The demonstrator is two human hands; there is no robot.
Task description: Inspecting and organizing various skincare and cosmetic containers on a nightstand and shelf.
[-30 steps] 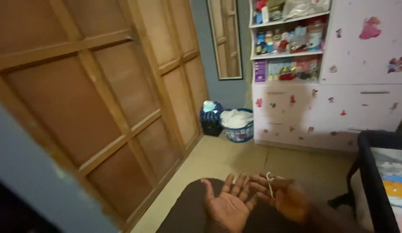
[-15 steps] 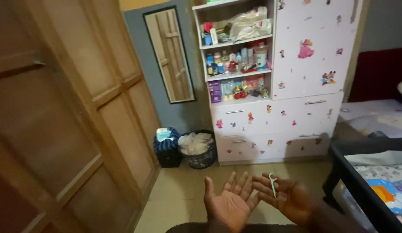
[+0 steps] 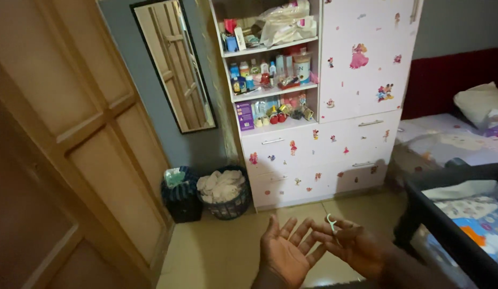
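Both hands were low in the view, held out over the tiled floor [image 3: 227, 251]. The left hand [image 3: 284, 256] lay palm up, fingers spread apart, holding nothing. The right hand [image 3: 356, 247] sat just beside it, its fingertips touching or nearly touching the left hand's fingers; which, I could not tell. The right hand was also palm up, with thumb and fingers pinched on a small pale green floss pick [image 3: 331, 223], whose looped head stood up above the fingers.

Surroundings: a wooden panelled wardrobe [image 3: 83, 150] filled the left side. A tall mirror [image 3: 177, 67] leaned on the grey wall behind. At the foot of that wall stood a dark bin [image 3: 179, 195] and, just beside it, a laundry basket [image 3: 223, 194] heaped with white cloth. Right of these stood a white cupboard [image 3: 345, 101] covered with small cartoon stickers, its open shelves [image 3: 267, 88] crowded with bottles and jars, drawers below. Far right, a bed [image 3: 447, 142] with a pillow [image 3: 479, 101], and nearer, the dark rim of a cot [image 3: 452, 225] with patterned bedding.
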